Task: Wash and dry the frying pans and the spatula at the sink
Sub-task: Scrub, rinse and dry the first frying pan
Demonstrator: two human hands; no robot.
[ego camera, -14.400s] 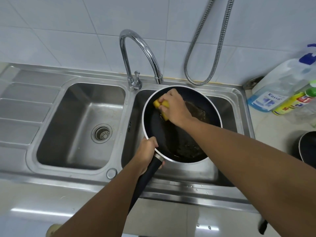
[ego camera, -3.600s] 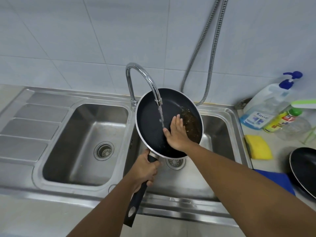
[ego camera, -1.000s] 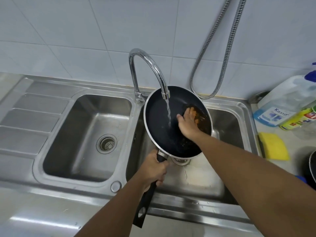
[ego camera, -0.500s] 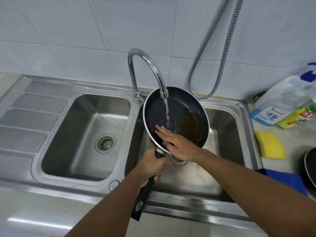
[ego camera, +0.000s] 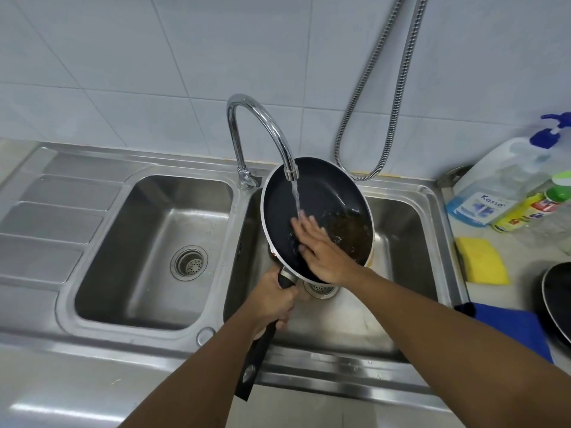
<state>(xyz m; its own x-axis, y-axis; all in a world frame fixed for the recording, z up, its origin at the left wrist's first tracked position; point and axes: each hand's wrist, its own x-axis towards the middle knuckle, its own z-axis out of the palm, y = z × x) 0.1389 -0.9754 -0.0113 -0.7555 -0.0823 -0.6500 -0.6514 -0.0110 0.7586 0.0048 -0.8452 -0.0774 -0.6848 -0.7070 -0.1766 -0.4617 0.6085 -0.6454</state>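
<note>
A black frying pan (ego camera: 321, 193) with a silver rim is tilted up over the right sink basin (ego camera: 404, 242). Water runs from the tap (ego camera: 262, 128) onto its inside. My left hand (ego camera: 273, 299) grips the pan's black handle. My right hand (ego camera: 324, 254) lies flat, fingers spread, on the lower inside of the pan, just below the stream. A brown greasy patch sits on the pan's right side. A second black pan (ego camera: 559, 304) shows partly at the right edge. No spatula is in view.
The left basin (ego camera: 154, 251) holds only its drain. A yellow sponge (ego camera: 482, 264) and a blue cloth (ego camera: 513, 329) lie on the counter to the right, behind them a soap pump bottle (ego camera: 500, 186) and a green-capped bottle (ego camera: 531, 208). A metal hose (ego camera: 370, 118) hangs on the tiled wall.
My right hand has slid up and right across the pan's inside, under the stream. Earlier the sponge was in that hand; now it lies on the counter. The tap was off then.
</note>
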